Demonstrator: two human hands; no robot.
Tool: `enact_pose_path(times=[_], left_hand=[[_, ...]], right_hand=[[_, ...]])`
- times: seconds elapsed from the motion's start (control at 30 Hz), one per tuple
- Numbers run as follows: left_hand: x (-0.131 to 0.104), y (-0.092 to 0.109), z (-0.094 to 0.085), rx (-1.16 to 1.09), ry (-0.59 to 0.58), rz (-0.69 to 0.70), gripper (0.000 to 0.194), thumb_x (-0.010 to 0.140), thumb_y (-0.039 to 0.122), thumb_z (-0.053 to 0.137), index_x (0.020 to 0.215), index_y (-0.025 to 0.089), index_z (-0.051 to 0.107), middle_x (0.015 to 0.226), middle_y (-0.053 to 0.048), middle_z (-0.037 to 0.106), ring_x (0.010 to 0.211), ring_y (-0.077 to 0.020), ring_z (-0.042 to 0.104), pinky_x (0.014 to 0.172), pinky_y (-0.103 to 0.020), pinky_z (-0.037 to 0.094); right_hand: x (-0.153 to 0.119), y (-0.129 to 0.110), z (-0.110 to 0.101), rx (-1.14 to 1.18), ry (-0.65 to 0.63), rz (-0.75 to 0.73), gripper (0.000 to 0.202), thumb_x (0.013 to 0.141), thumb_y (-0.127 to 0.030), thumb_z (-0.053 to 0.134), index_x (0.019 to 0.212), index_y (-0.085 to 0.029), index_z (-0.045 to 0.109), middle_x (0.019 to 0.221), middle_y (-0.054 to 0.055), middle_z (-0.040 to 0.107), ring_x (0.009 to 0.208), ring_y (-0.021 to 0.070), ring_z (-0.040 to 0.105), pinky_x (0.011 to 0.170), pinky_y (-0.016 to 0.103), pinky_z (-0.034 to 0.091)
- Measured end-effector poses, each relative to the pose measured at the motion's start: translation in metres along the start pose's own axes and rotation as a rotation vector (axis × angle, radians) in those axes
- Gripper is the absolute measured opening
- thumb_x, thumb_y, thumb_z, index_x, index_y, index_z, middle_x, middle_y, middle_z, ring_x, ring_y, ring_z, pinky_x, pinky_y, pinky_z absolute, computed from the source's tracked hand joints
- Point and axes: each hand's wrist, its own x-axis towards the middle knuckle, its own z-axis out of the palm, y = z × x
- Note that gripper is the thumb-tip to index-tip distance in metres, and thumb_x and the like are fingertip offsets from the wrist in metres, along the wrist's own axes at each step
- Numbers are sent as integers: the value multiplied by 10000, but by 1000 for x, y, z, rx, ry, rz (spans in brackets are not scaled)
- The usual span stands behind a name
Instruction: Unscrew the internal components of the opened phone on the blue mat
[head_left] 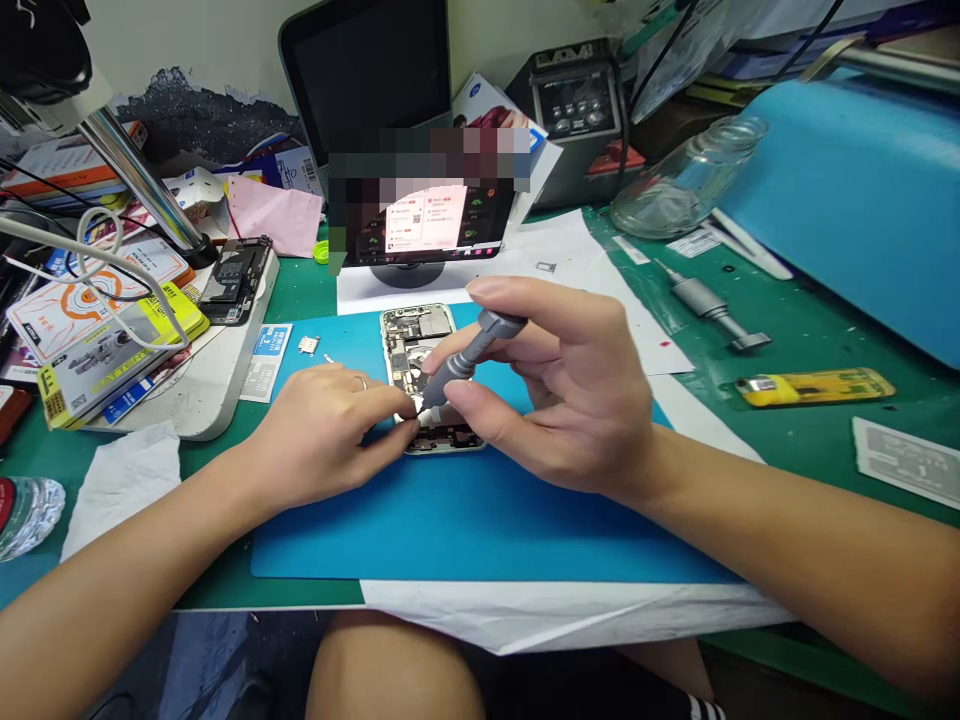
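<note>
An opened phone (409, 350) with bare inner parts lies on the blue mat (480, 530). In my right hand (577, 390) is a grey screwdriver (469, 365), tilted, its lower end over the phone's left side. One finger rests on the driver's cap. My left hand (337, 430) is at the phone's lower left edge, thumb and forefinger brought together close to the driver's tip; whatever they pinch is too small to make out. A small metal part (308, 345) lies on the mat beyond my left hand.
Another opened phone (238, 280) and boxes (120, 365) stand at the left. Behind the mat is a lit screen (427, 225). At the right lie a second screwdriver (709, 305), a yellow packet (817, 387) and a glass jar (686, 180).
</note>
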Motion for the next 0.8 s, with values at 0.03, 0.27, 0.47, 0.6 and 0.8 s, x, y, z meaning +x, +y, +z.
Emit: enact_pose_path(times=[0.03,0.27,0.47,0.6,0.8], left_hand=[[0,0,0,0,1,-1,179,983,250,553,905,190,704,645,21,640,591,-134,581,613,-294,381],[3,-2,-9,151,3,-271,170,896,286,578,787,202,677,565,20,593,547,-154,549,578,-289,340],[5,-4,-10,214,-135,-362,166,839,316,554,763,212,659,605,-13,628,587,-204,578,570,-315,305],[6,-1,-17,111,-24,-430,173,800,297,488,762,207,631,578,-7,577,573,-192,541,573,-321,323],[6,3,-23,-102,165,-464,172,827,231,421,684,211,514,583,21,537,543,-140,482,552,-291,335]], right_hand=[[0,0,0,7,7,-14,658,917,-62,609,1476,-358,428,1388,74,582,942,185,743,833,398,685],[9,-2,-10,-126,110,3,601,888,-116,650,1406,-387,513,1346,25,592,849,153,725,743,344,649],[24,9,-36,-353,84,161,488,836,-143,659,1308,-244,582,722,-19,592,609,174,591,575,354,499],[37,21,-58,-603,-16,304,390,825,-133,658,1197,-247,638,599,-28,506,511,159,486,517,348,433],[43,34,-71,-716,-128,478,374,760,-78,659,1107,-213,687,540,-37,496,476,143,471,480,308,360]])
